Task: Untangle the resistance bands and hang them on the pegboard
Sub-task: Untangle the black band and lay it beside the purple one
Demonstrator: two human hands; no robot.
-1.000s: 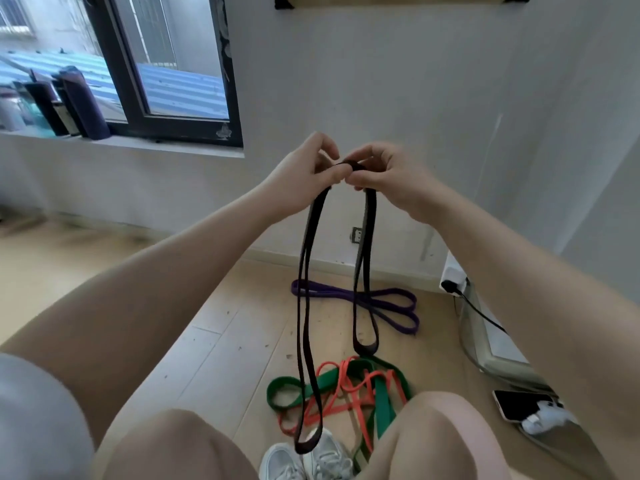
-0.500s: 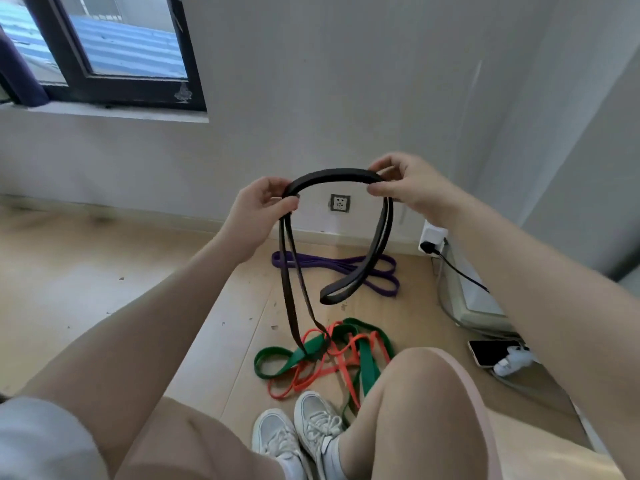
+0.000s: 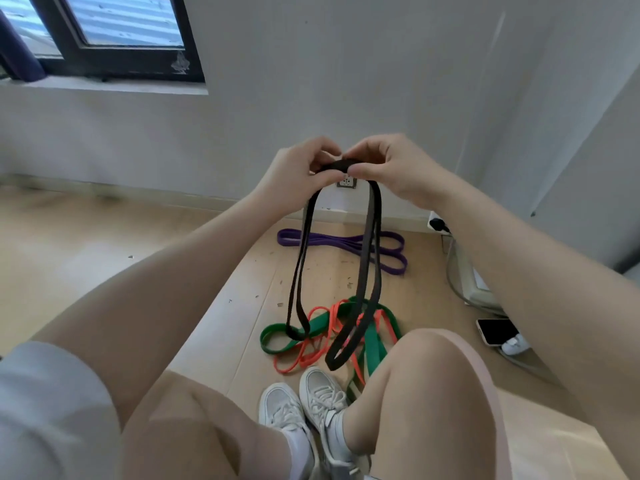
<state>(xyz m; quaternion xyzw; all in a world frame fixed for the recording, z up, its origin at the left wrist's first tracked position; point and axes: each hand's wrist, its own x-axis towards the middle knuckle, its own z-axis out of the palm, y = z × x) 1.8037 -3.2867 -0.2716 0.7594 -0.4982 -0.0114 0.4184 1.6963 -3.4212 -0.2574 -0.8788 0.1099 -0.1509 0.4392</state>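
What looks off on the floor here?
The green band and orange band lie knotted together in a heap by the shoes. The purple band lies apart near the wall. Both hands pinch the black band; none hang yet.

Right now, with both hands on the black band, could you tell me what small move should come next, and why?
Probably draw the hands apart to open the black band. The left hand and right hand pinch its top together, so it hangs doubled in two loops above the green band and orange band, which lie tangled together on the floor.
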